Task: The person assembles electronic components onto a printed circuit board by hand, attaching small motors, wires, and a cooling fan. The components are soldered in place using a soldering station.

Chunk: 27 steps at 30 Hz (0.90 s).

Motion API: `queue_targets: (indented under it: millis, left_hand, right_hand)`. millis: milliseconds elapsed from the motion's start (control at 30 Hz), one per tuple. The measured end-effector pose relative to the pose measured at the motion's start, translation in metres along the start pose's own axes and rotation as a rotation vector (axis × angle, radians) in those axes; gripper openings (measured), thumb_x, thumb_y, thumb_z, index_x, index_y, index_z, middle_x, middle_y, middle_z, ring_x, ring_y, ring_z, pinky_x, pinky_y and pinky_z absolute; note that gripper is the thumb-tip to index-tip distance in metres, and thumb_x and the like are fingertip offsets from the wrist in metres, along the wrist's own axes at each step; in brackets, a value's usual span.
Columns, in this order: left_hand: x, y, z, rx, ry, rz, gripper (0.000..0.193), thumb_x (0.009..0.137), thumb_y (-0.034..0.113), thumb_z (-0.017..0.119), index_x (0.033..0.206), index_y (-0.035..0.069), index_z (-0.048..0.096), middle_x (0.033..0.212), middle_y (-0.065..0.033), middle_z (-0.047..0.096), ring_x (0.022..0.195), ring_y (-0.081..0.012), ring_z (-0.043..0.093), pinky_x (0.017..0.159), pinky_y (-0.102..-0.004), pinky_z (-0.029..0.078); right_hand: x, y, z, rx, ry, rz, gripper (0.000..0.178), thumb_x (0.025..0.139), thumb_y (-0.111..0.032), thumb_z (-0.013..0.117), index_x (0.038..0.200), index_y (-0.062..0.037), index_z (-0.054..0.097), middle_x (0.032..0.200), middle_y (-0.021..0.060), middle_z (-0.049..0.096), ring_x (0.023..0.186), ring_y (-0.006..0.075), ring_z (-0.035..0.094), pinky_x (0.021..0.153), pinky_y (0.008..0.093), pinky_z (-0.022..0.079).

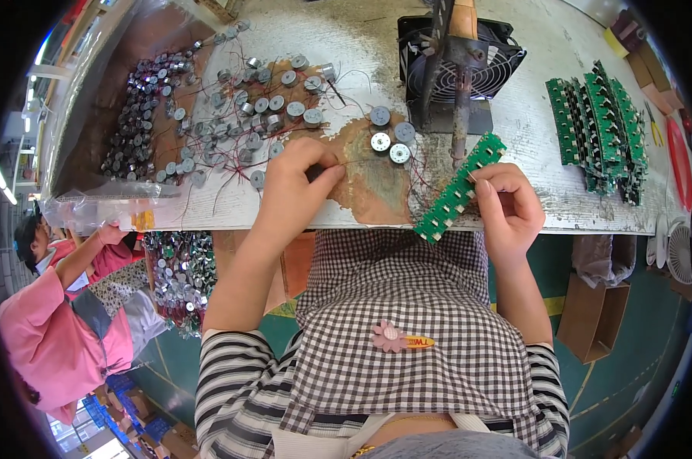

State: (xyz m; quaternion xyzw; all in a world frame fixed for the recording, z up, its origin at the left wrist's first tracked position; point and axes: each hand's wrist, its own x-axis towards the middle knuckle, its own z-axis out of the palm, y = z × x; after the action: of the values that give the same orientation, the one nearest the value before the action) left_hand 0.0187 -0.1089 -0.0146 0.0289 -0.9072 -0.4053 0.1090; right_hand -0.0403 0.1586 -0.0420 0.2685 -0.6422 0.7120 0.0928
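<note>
My left hand [304,177] is over the bare brown patch of the table, thumb and forefinger pinched on a thin wire [355,161] that runs toward a small group of round motors [399,153]. My right hand [510,200] grips the edge of a green circuit board strip [447,208] between thumb and fingers. The strip slants over the table's front edge, with small white parts along it. Close above the strip is the lower end of an upright metal rod, which looks like a soldering iron [461,115]. Dark red wires [419,180] trail from the motors beside the strip.
Many wired motors [243,107] lie scattered at the left, beside a plastic-lined box of more [143,99]. A black fan [499,65] stands behind the rod. Green boards [602,130] are stacked at right, near yellow-handled pliers [655,126]. A person in pink [71,321] works at left.
</note>
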Motion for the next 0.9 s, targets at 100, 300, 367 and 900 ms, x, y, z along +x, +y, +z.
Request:
queue_targets:
  millis: [100, 300, 367, 900]
  left_hand:
    - [0.002, 0.004, 0.000, -0.115, 0.022, -0.142, 0.012, 0.073, 0.005, 0.070, 0.082, -0.002, 0.065, 0.073, -0.0071, 0.063, 0.061, -0.0152, 0.056, 0.056, -0.0293, 0.044]
    - [0.002, 0.013, 0.008, -0.234, 0.076, -0.342, 0.014, 0.079, 0.008, 0.068, 0.087, -0.003, 0.066, 0.073, -0.0051, 0.064, 0.062, -0.0104, 0.057, 0.055, -0.0250, 0.045]
    - [0.002, 0.005, 0.014, -0.012, 0.186, -0.032, 0.014, 0.081, 0.009, 0.067, 0.088, -0.003, 0.066, 0.070, -0.0048, 0.064, 0.060, -0.0094, 0.056, 0.054, -0.0243, 0.044]
    - [-0.005, 0.063, 0.041, -0.995, -0.293, -0.476, 0.022, 0.088, 0.015, 0.063, 0.101, -0.003, 0.063, 0.068, -0.0018, 0.062, 0.052, -0.0036, 0.050, 0.046, -0.0165, 0.039]
  right_hand:
    - [0.001, 0.001, 0.000, 0.004, 0.002, -0.011, 0.008, 0.082, 0.010, 0.058, 0.081, 0.0030, 0.054, 0.088, 0.0129, 0.061, 0.070, 0.0107, 0.053, 0.059, 0.0209, 0.042]
    - [0.000, -0.001, 0.000, -0.005, -0.008, 0.000, 0.009, 0.081, 0.011, 0.058, 0.080, 0.0029, 0.054, 0.086, 0.0127, 0.061, 0.070, 0.0112, 0.053, 0.060, 0.0217, 0.043]
    - [0.001, 0.000, 0.001, -0.021, -0.013, -0.008, 0.009, 0.081, 0.010, 0.058, 0.080, 0.0027, 0.054, 0.087, 0.0129, 0.061, 0.070, 0.0111, 0.053, 0.060, 0.0215, 0.043]
    - [-0.001, -0.011, 0.006, -0.173, -0.145, -0.098, 0.010, 0.075, 0.008, 0.061, 0.080, 0.0028, 0.055, 0.095, 0.0166, 0.061, 0.059, 0.0107, 0.058, 0.053, 0.0224, 0.047]
